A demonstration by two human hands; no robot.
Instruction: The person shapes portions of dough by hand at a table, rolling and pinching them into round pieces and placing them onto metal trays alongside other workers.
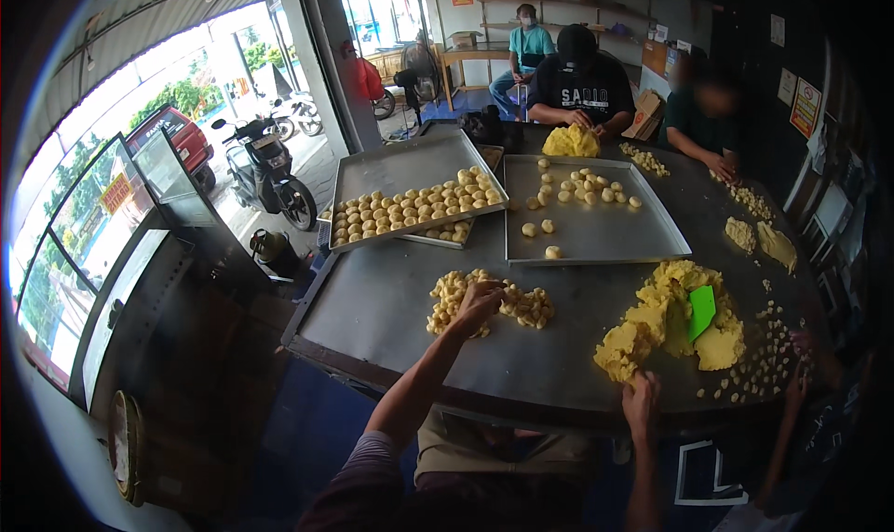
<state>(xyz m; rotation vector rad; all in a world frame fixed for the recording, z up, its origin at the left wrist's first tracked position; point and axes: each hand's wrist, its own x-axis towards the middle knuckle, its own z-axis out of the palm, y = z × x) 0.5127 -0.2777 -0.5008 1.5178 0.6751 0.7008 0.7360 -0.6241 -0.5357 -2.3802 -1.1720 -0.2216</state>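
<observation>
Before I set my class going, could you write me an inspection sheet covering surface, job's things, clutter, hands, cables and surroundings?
Surface: dark tabletop, in use.
Job's things: small pale dough pieces heaped in front; yellow dough mass with a flat green tool against it; left tray and right tray, both holding dough balls.
Clutter: loose dough bits scattered at right.
Hands: left hand on the pale pieces; right hand at the yellow mass's near edge.
Cables: nothing seen.
Surroundings: co-workers around the table, fan, parked motorbike.
</observation>
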